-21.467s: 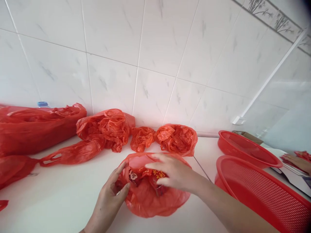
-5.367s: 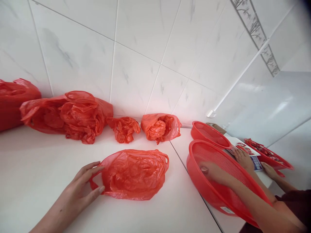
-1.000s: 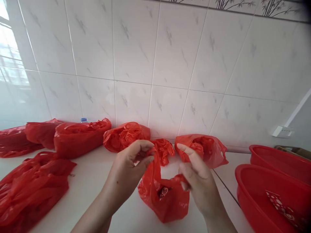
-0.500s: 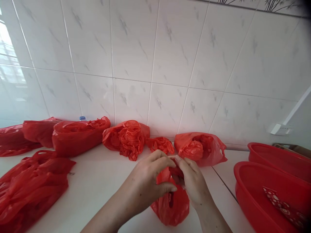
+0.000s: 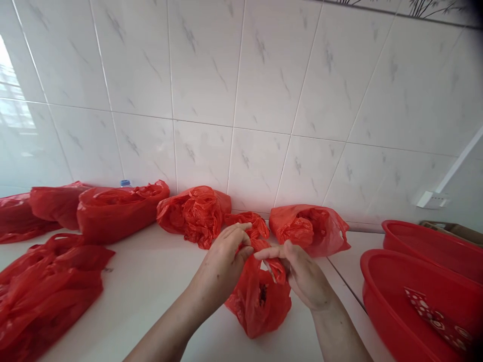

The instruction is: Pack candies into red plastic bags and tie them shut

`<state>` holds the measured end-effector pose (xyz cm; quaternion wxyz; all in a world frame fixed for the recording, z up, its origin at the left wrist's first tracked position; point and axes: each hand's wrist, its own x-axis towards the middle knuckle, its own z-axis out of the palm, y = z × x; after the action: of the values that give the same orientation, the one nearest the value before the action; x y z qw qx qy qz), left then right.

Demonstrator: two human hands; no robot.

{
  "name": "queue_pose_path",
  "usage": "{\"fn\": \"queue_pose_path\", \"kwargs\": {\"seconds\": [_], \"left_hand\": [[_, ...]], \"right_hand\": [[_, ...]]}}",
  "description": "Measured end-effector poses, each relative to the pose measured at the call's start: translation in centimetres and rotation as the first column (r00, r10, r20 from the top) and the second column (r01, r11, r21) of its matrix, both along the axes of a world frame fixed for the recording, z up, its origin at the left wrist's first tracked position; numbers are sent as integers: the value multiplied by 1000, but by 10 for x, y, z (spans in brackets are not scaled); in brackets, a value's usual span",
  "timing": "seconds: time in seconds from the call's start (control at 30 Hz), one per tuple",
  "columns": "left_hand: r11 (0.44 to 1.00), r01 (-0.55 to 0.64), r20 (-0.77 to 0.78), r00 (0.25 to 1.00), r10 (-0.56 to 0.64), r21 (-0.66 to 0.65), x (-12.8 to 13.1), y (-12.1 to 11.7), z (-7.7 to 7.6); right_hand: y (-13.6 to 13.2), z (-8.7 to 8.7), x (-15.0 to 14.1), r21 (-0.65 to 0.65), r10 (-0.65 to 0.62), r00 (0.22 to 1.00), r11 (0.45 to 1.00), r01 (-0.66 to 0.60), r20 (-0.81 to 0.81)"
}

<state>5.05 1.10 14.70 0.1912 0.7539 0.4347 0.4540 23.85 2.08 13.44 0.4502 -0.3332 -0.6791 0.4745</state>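
A red plastic bag stands on the white table in front of me, its mouth partly open with something dark inside that I cannot make out. My left hand pinches the bag's upper left edge between thumb and fingers. On the other side my right hand holds a twisted strip of the bag, its index finger stretched towards the left hand. Just behind the hands lies a small crumpled red bag. A fuller red bag, lying on its side, is to the right of it.
Along the tiled wall sit rolled red bags and a bunched one. More red bags are heaped at the left. Two red basins stand at the right, the nearer holding a patterned piece. A blue bottle cap shows behind the bags.
My hands have moved slightly apart, pulling the top of the bag between them. The right index finger now points left, and the bag has shifted a little up and left.
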Motion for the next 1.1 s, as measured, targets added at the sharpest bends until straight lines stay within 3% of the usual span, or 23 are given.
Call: {"fn": "queue_pose_path", "kwargs": {"seconds": [0.13,0.23,0.3,0.4,0.53,0.67,0.8,0.87,0.97,1.1], "left_hand": [[980,32,81,997,-16,-198,2,-5,-1],[978,18,83,997,0,-209,4,-6,1],[978,0,54,998,12,-207,5,-6,2],[982,-45,-6,999,45,-182,4,-4,2],[994,-88,-104,991,81,-59,1,-3,3],[996,79,-309,949,-65,34,0,-12,9],[963,247,-482,834,-269,-110,-1,-25,8],[947,251,-466,826,-317,-200,-4,-28,2],[921,232,-350,874,-338,-311,-15,-23,-10],[880,320,11,941,-338,-351,-42,-5,-35]], "right_hand": [[-1,2,-4,36,-106,984,994,102,140],[1,1,-11,128,-316,923,947,294,220],[2,1,-13,166,-376,890,925,342,259],[-1,6,-11,119,-294,920,955,272,258],[0,10,-6,29,-223,966,975,221,130],[25,-10,-1,37,-449,885,893,448,125],[59,-50,8,121,-614,773,789,602,159],[71,-68,15,111,-621,768,784,611,157],[81,-83,24,56,-581,802,813,579,141],[78,-87,40,-84,-466,882,879,470,67]]}}
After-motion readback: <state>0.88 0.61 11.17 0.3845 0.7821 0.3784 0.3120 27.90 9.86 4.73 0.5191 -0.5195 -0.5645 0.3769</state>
